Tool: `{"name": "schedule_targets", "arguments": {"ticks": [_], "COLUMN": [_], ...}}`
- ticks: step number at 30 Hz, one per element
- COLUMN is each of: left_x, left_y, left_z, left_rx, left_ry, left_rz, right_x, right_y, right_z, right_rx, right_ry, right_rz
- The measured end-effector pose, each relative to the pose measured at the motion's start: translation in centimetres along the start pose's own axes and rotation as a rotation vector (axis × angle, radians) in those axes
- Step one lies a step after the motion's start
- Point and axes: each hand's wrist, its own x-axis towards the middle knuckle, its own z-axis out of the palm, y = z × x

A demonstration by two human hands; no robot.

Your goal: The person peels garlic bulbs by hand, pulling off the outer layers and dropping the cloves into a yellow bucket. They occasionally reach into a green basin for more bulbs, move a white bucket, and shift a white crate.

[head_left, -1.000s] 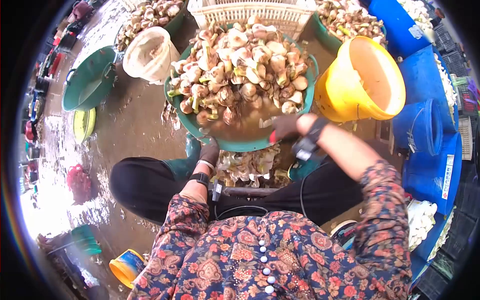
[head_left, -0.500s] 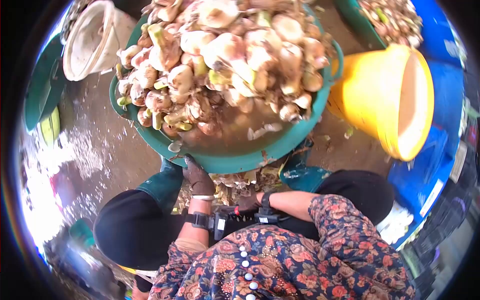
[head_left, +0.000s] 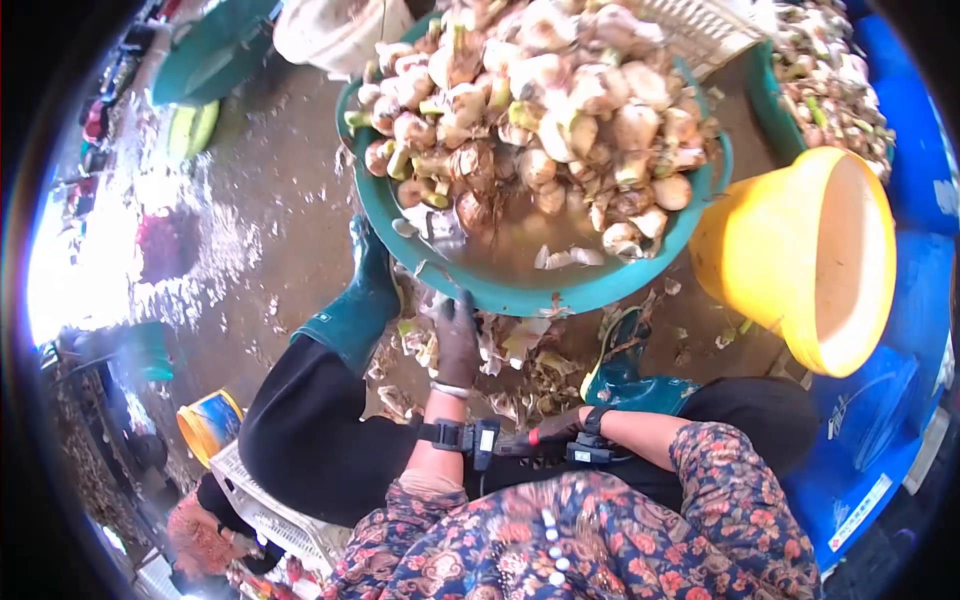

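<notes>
A wide green basin (head_left: pixel 520 300) in front of me is heaped with pale, muddy bulbs (head_left: pixel 540 120); its near part holds brown water and a few peel scraps. My gloved left hand (head_left: pixel 457 340) stretches up between my knees, fingertips right at the basin's near rim, holding nothing that I can see. A black device (head_left: pixel 482 440) is strapped to that wrist. My gloved right hand (head_left: pixel 552 430) lies across my lap with its fingers curled against this device. Peelings (head_left: pixel 510 350) litter the floor under the left hand.
A tipped yellow bucket (head_left: pixel 840 260) stands right of the basin, with blue tubs (head_left: pixel 860 420) beyond it. My green boots (head_left: pixel 360 310) flank the peelings on wet concrete. Behind me, lower left, are a white crate (head_left: pixel 270 510), a small yellow bucket (head_left: pixel 210 425) and another person (head_left: pixel 200 530).
My right hand came back from the basin's rim to my lap and now rests at the left wrist device. The left hand stays at the rim. My head has swung, shifting the view.
</notes>
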Motion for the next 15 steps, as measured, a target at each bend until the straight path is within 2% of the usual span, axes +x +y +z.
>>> {"name": "schedule_targets", "arguments": {"ticks": [1, 2, 4, 5, 6, 7, 8, 9, 10, 12, 14, 15], "left_x": [-1.0, -2.5, -2.5, -3.6, -3.5, -2.1, -0.5, 0.6, 3.9, 7.3, 5.6, 9.1], "left_y": [1.0, 1.8, 4.5, 6.9, 6.6, 5.5, 4.5, 3.5, 0.5, 1.9, 6.9, 7.1], "left_z": [0.0, 0.3, 0.4, 0.7, 0.0, -0.5, -0.6, -1.1, -1.4, -3.3, -3.3, -4.9], "left_rx": [0.184, 0.177, 0.497, 0.596, 0.597, 0.452, 0.304, 0.208, 0.157, 0.467, 0.373, 0.771], "left_ry": [-0.062, -0.067, -0.174, -0.151, -0.150, -0.154, -0.171, -0.132, 0.046, 0.342, 0.260, 0.172], "left_rz": [-0.043, -0.063, -0.047, 0.108, 0.141, 0.006, -0.130, -0.071, 0.181, -0.070, 0.132, 0.250], "right_x": [0.5, 0.8, 1.3, -3.4, -4.3, -5.4, -5.2, -7.2, -9.1, -10.7, -12.9, -13.0], "right_y": [-0.6, -1.5, -5.5, -14.6, -16.5, -18.5, -18.6, -19.9, -21.3, -19.7, -20.2, -18.7], "right_z": [-0.4, -2.0, -5.4, -3.5, -3.4, -4.0, -5.2, -4.9, -4.6, -5.9, -4.9, -7.0], "right_rx": [-0.141, -0.298, -0.615, -0.620, -0.221, -0.393, -0.155, 0.115, 0.383, 0.655, 0.766, 0.708], "right_ry": [0.027, 0.068, 0.149, 0.146, 0.350, 0.583, 0.778, 0.887, 0.968, 1.080, 1.254, 1.347], "right_rz": [-0.025, -0.046, -0.083, 0.116, 0.036, -0.003, 0.006, -0.121, -0.253, -0.341, -0.302, -0.289]}}
